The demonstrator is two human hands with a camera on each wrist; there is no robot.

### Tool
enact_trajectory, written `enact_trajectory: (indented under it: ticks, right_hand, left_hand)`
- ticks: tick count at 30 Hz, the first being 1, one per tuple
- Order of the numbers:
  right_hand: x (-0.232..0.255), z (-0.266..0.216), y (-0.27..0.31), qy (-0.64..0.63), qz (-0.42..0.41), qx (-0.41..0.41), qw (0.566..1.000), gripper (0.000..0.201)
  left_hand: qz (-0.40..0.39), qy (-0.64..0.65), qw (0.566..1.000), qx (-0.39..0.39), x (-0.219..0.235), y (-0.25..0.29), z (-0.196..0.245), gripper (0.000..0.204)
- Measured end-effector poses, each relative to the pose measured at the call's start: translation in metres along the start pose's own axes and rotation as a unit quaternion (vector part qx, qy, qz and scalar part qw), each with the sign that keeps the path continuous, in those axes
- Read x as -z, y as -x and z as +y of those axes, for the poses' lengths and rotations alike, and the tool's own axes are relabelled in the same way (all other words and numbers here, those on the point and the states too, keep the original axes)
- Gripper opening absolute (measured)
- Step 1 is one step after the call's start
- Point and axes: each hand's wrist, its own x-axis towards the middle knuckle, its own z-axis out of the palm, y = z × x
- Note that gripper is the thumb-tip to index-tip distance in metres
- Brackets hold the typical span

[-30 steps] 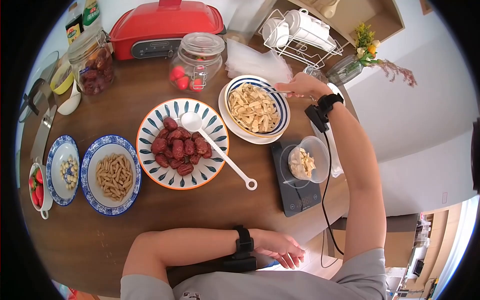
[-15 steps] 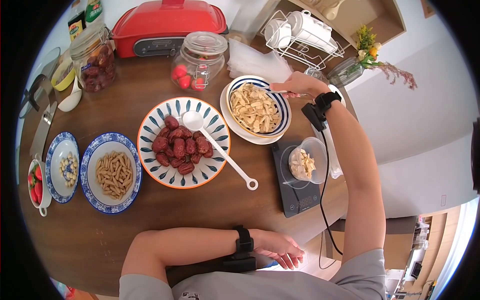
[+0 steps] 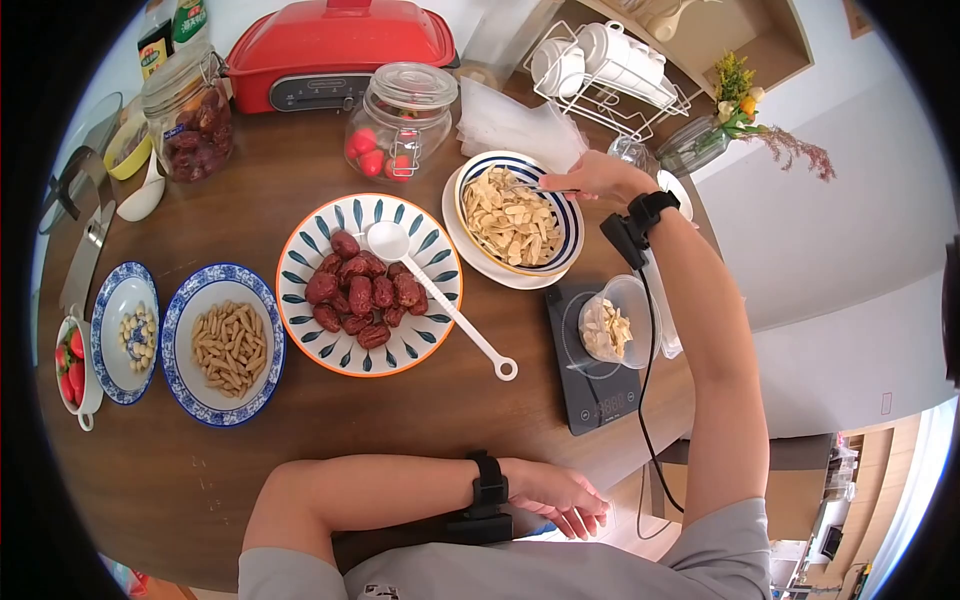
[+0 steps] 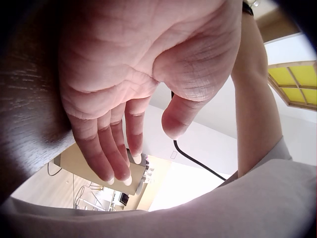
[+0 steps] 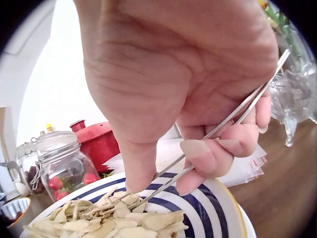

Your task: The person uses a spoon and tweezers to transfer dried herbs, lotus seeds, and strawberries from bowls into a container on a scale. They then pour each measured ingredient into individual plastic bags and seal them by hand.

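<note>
My right hand [image 3: 600, 176] grips a pair of thin metal tweezers [image 5: 218, 129], thumb on one side and curled fingers on the other. The tips reach into pale dried slices [image 3: 505, 215] that fill a blue-striped bowl [image 5: 210, 198], which stands on a white plate [image 3: 462, 250]. Nearer me, a clear plastic tub [image 3: 640, 305] with some slices inside rests on a black kitchen scale [image 3: 590, 400]. Beside the table's front edge hangs my left hand [image 4: 148, 64], its fingers loose and nothing in them.
Left of the slices lies a patterned plate [image 3: 310, 350] of red dates with a white spoon [image 3: 455, 315] across it. Blue-rimmed bowls [image 3: 225, 415] stand farther left. Behind are a strawberry jar [image 3: 400, 125], a red cooker [image 3: 340, 50] and plastic bags [image 3: 515, 125]. A cable [image 3: 648, 400] hangs by my right arm.
My right hand has shifted slightly left over the bowl, taking the tweezers farther in among the slices. My left hand stays in the same place.
</note>
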Motion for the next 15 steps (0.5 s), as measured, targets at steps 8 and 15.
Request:
enact_trajectory:
  ticks: [8, 15]
  right_hand:
    - [-0.001, 0.005, 0.001, -0.014, -0.011, -0.018, 1.0, 0.053]
    - [0.0, 0.016, -0.003, -0.056, -0.032, -0.017, 0.998, 0.057]
  left_hand:
    - [-0.006, 0.005, 1.0, -0.003, 0.001, 0.0, -0.001, 0.043]
    - [0.0, 0.004, 1.0, 0.002, -0.001, 0.0, 0.0, 0.043]
